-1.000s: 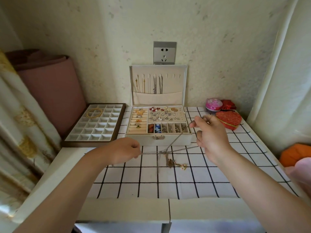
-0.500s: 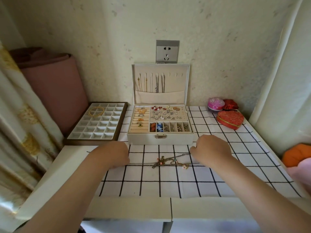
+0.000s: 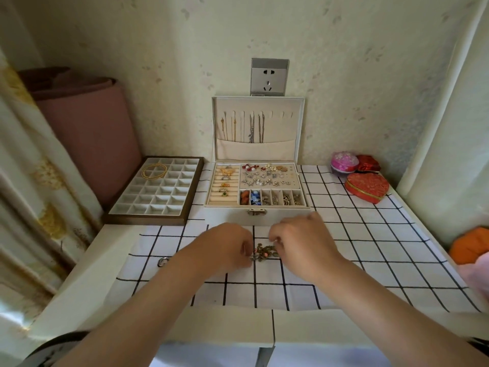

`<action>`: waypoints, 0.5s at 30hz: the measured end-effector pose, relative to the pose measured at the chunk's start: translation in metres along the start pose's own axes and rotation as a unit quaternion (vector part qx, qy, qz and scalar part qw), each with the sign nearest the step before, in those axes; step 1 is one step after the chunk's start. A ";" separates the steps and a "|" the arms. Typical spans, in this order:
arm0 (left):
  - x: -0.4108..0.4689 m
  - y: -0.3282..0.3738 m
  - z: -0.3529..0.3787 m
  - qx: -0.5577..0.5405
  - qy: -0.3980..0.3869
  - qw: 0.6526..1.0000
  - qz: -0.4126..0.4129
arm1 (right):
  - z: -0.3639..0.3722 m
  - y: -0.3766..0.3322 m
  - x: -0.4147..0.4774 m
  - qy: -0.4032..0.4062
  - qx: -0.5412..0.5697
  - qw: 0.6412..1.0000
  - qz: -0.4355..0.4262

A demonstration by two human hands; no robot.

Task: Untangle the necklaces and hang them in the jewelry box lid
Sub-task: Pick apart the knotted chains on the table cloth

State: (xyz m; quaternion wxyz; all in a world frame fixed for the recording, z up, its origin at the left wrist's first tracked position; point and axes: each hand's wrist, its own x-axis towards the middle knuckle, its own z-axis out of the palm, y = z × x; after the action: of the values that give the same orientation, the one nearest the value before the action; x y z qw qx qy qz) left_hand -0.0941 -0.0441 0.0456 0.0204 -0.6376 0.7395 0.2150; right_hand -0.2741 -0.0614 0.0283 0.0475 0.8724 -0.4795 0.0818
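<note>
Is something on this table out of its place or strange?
A small silver ring lies alone near the left edge of the checked cloth, outside the jewelry box. The necklaces form one tangled clump in front of it.

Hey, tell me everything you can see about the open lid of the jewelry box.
The lid stands upright and open at the back of the jewelry box, in front of the wall just below the socket. Its frame is white and its lining looks like cream fabric. A row of hook tabs runs near the top. Gold chains hang from the left tabs and silver chains from the middle ones; the right tabs are bare. The chain ends drop into a cream pocket across the lower part.
</note>
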 end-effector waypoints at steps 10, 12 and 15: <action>-0.001 0.002 -0.006 -0.015 -0.056 0.998 -0.006 | 0.009 0.007 0.002 -0.074 0.068 0.994 -0.038; -0.002 -0.009 -0.008 -0.121 -0.028 0.992 0.006 | 0.007 0.008 0.000 -0.090 0.143 0.986 -0.006; -0.008 -0.018 -0.012 -0.324 -0.041 0.945 -0.013 | 0.001 0.008 0.003 -0.121 0.335 0.930 0.091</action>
State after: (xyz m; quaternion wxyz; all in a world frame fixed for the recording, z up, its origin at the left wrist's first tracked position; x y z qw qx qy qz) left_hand -0.0730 -0.0427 0.0535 -0.1541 -0.6098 0.6205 0.4684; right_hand -0.2797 -0.0683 0.0279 -0.3132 0.7938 -0.5035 0.1351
